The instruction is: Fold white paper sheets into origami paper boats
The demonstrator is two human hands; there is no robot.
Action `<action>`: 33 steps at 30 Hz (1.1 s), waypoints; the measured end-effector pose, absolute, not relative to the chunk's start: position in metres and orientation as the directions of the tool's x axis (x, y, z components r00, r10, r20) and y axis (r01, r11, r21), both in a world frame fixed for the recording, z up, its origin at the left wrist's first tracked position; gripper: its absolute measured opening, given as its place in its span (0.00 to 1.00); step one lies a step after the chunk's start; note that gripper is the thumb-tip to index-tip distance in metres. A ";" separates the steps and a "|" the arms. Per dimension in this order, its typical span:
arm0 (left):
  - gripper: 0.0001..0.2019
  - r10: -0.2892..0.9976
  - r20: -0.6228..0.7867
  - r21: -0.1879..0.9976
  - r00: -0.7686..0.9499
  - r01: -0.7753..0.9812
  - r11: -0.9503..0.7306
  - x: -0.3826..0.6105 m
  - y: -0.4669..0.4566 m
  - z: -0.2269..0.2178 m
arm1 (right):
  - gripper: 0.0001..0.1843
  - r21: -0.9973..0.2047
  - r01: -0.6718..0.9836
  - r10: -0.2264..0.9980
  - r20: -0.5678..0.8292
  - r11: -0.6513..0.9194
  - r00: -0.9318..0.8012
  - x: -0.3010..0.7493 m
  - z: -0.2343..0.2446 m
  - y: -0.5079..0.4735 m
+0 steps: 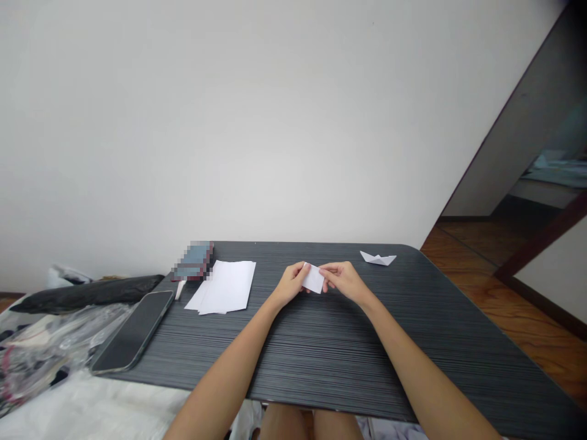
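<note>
A small folded piece of white paper [313, 279] is held just above the middle of the dark table. My left hand [292, 283] pinches its left edge, thumb on top. On the other side, my right hand [345, 282] grips the upper right corner between thumb and fingers. The fingers behind the paper are partly hidden. To the right, near the table's far edge, a white folded paper boat [378, 259] rests apart from both hands.
Loose white sheets [228, 287] lie left of my hands, next to a blurred-out book-like item [193, 261]. A phone [134, 333] lies at the table's [330, 360] left edge. Beyond it are a black umbrella-like bundle [96, 293] and plastic bags [87, 327]. A wall [293, 122] stands behind.
</note>
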State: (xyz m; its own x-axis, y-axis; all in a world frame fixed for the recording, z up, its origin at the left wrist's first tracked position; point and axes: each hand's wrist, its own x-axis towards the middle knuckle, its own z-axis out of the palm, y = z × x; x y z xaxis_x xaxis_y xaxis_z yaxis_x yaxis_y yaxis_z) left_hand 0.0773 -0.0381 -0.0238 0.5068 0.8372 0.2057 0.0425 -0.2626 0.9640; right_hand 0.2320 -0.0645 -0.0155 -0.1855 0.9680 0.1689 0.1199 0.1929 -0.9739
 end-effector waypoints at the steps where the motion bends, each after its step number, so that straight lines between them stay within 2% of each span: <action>1: 0.19 0.841 0.203 0.965 0.502 0.043 -0.258 0.077 -0.039 -0.023 | 0.19 -0.976 0.112 0.969 0.165 0.187 -0.182 0.232 -0.014 -0.065; 9: 0.21 0.906 0.206 0.963 0.369 0.088 -0.255 0.079 -0.039 -0.028 | 0.14 -0.989 0.064 0.976 0.123 0.136 -0.179 0.227 -0.009 -0.069; 13: 0.20 0.896 0.178 0.976 0.406 0.047 -0.215 0.079 -0.039 -0.029 | 0.13 -0.995 0.057 0.982 0.067 0.079 -0.178 0.223 -0.012 -0.069; 18: 0.27 0.896 0.096 0.995 0.434 -0.020 -0.097 0.076 -0.039 -0.023 | 0.11 -0.999 -0.045 0.988 -0.011 -0.018 -0.154 0.221 -0.017 -0.068; 23: 0.32 0.849 0.050 0.997 0.526 0.020 -0.072 0.069 -0.037 -0.024 | 0.09 -1.000 -0.024 1.000 -0.018 -0.019 -0.024 0.231 -0.018 -0.066; 26: 0.28 0.819 0.102 0.986 0.565 0.054 -0.160 0.065 -0.035 -0.023 | 0.08 -1.000 -0.002 1.000 0.004 0.004 0.001 0.236 -0.018 -0.064; 28: 0.23 0.797 0.173 0.948 0.578 0.122 -0.294 0.062 -0.034 -0.021 | 0.08 -1.000 0.000 1.000 0.009 0.009 0.006 0.237 -0.019 -0.064; 31: 0.18 0.734 0.302 0.804 0.608 0.251 -0.539 0.057 -0.035 -0.018 | 0.08 -1.000 0.015 1.000 -0.018 -0.018 0.017 0.237 -0.020 -0.064; 33: 0.15 0.700 0.344 0.727 0.626 0.295 -0.621 0.056 -0.035 -0.018 | 0.08 -1.000 0.021 1.000 -0.024 -0.024 -0.006 0.237 -0.021 -0.065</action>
